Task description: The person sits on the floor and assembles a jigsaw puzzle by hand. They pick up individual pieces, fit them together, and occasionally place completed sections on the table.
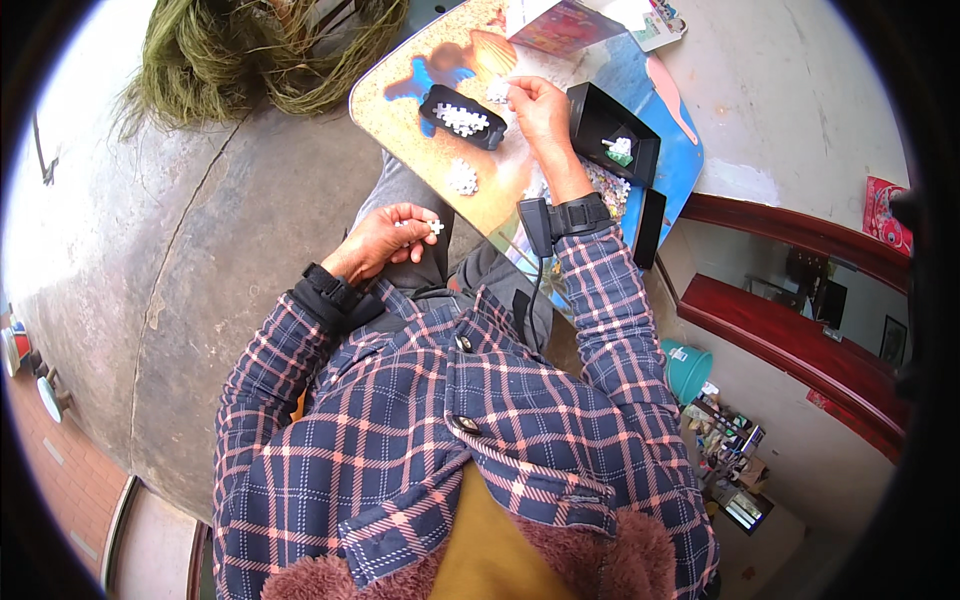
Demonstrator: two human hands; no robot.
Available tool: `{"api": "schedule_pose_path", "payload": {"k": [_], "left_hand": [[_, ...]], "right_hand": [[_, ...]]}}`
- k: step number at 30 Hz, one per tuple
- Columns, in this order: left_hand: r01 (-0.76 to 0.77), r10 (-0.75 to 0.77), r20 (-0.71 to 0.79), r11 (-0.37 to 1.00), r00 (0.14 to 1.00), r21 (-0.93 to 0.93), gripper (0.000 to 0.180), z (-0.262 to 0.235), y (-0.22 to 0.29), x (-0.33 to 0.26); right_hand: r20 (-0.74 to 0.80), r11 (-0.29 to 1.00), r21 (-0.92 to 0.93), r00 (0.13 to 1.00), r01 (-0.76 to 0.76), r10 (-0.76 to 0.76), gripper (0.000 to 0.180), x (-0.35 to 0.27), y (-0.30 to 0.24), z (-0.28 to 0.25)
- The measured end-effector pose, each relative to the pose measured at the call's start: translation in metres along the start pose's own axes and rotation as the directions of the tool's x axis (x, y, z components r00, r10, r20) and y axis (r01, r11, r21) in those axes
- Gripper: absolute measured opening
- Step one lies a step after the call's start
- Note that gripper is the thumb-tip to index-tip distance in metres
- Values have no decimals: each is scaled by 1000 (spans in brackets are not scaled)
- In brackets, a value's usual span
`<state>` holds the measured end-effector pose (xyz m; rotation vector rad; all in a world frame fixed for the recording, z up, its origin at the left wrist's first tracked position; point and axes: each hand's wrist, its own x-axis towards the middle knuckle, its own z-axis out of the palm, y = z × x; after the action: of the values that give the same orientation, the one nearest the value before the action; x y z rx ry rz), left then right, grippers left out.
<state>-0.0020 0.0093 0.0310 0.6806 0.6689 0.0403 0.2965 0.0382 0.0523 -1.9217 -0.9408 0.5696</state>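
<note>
Left hand (pixel 385 238) sits low over the lap, fingers curled, pinching a small white plastic piece (pixel 435 227) at the fingertips; black wrist strap (pixel 330 292) just behind it. Right hand (pixel 538 112) is stretched forward over the surface (pixel 400 105), thumb and fingertips pressed together on another white piece (pixel 512 92); black wrist device (pixel 570 215) strapped on that forearm. Just left of right hand: a black oval tray (pixel 462 117) loaded with white pieces. Loose cluster of white pieces (pixel 461 177) lies on the surface below that tray, between the two hands. Just right of right hand: a black square box (pixel 612 135) holding a few white bits and one green bit. More small pieces are scattered near the right wrist. Surface is a rounded board with a printed colourful pattern, resting across the knees. Printed sheet (pixel 565 25) lies at its far edge. Plaid shirt sleeves on both arms. Concrete floor (pixel 200 230) to the left, pile of green fibres (pixel 250 50) beyond it. Teal bucket (pixel 688 368) at lower right.
</note>
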Motion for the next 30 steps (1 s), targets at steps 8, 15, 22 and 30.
{"api": "schedule_pose_path", "payload": {"k": [8, 15, 22, 30], "left_hand": [[-4, 5, 10, 1000, 1000, -12, 14, 1, 0, 0], [-23, 25, 37, 999, 999, -38, 15, -4, -2, 2], [-7, 7, 39, 1000, 999, -6, 16, -4, -2, 4], [-15, 15, 14, 1000, 1000, 11, 16, -4, -3, 4]], "right_hand": [[-46, 989, -139, 997, 56, -63, 16, 1, -1, -10], [56, 971, -189, 989, 147, -139, 14, -61, -32, -37], [215, 951, -149, 947, 271, -237, 15, -138, -36, -14], [289, 948, -104, 921, 300, -260, 30, -135, -35, 1]]}}
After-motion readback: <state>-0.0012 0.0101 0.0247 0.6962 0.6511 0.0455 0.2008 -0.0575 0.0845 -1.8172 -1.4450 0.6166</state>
